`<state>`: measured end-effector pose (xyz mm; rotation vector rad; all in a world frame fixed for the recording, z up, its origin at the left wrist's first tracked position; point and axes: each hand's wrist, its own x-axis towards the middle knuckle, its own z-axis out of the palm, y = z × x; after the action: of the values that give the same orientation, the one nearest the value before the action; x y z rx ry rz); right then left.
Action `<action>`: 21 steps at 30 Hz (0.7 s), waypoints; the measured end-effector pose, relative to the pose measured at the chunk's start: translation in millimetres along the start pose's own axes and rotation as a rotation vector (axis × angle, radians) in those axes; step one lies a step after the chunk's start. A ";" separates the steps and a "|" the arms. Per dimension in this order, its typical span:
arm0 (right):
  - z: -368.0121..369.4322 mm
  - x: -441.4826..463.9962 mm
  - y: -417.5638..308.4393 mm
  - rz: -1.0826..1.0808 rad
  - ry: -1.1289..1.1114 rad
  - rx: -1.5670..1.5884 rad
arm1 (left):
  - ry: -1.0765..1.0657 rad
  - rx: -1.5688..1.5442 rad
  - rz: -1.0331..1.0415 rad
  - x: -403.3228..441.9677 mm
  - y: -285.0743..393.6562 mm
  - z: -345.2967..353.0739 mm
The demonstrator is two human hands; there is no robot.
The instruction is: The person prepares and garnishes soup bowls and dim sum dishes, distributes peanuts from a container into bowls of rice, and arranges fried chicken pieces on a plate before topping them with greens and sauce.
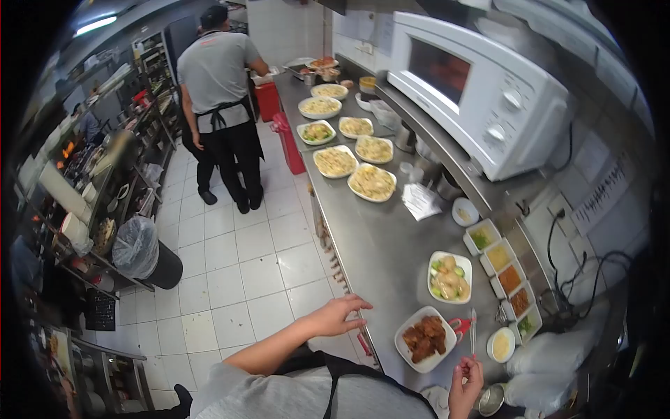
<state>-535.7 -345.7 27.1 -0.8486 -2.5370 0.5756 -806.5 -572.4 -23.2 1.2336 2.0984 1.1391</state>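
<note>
Stainless-steel counter [391,258]: left hand [338,315] spread; browned meat [424,339] in white dish [441,357] between it and right hand [466,384], fingers loosely curled, cannot tell whether pinching anything.

The floor [237,244] is covered with pale square tiles, marked by dark specks. A long metal surface [380,244] is set along the right wall [534,223], overhung by a shelf [447,143]. A tube light [96,25] is lit overhead, at left.
</note>
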 end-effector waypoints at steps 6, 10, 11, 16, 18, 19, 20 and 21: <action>86.0 65.7 -137.6 -0.593 0.048 0.376 | -0.215 -0.575 0.095 -5.1 -23.8 -47.3; 168.6 109.0 -235.6 -0.972 -0.217 0.182 | -0.575 -0.673 0.111 -0.4 -59.5 -97.0; 187.0 116.6 -249.0 -0.953 -0.185 0.158 | -0.518 -0.660 0.130 -5.0 -51.2 -125.5; 228.2 153.6 -309.1 -0.764 -0.440 0.463 | -0.528 -0.359 0.250 19.2 -104.0 -203.7; 221.2 173.3 -328.5 -0.734 -0.402 0.435 | -0.584 -0.296 0.287 35.9 -102.8 -231.9; 215.1 182.2 -335.7 -0.725 -0.412 0.420 | -0.594 -0.232 0.357 46.4 -96.4 -244.3; 210.3 193.0 -338.9 -0.720 -0.419 0.413 | -0.598 -0.172 0.427 59.5 -93.5 -254.8; 201.9 203.2 -344.2 -0.701 -0.400 0.401 | -0.620 -0.172 0.446 74.5 -95.1 -262.4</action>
<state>-945.4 -519.0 78.4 0.3282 -2.6647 1.0202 -1077.5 -644.5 46.2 1.7440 1.2820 0.9156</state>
